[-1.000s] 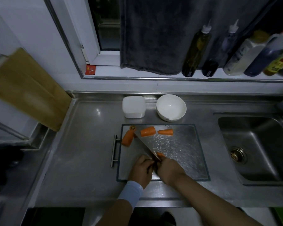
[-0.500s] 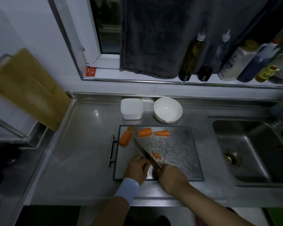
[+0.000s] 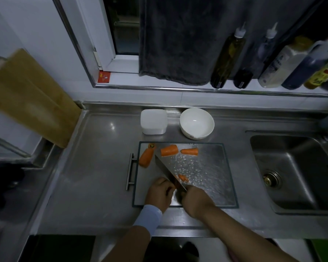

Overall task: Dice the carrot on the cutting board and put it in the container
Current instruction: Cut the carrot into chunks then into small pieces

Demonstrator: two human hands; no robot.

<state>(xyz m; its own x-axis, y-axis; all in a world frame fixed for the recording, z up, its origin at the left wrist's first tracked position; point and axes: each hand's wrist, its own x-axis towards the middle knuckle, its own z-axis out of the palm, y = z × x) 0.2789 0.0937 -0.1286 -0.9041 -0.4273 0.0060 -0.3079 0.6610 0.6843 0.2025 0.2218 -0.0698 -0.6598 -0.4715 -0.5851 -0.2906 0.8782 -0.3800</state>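
The carrot piece (image 3: 182, 178) lay at the front of the cutting board (image 3: 216, 186), under the knife (image 3: 166, 170). Our left hand (image 3: 158, 193) curled its fingers onto its hidden end, likely to steady it; our right hand (image 3: 195, 202) clenched the handle. Three spare chunks (image 3: 169, 150) lay at the far edge, near the container (image 3: 153, 121).

Home kitchen: steel sink (image 3: 295, 167), counter (image 3: 95, 167), sauce bottles (image 3: 228, 53) on the windowsill (image 3: 178, 83).
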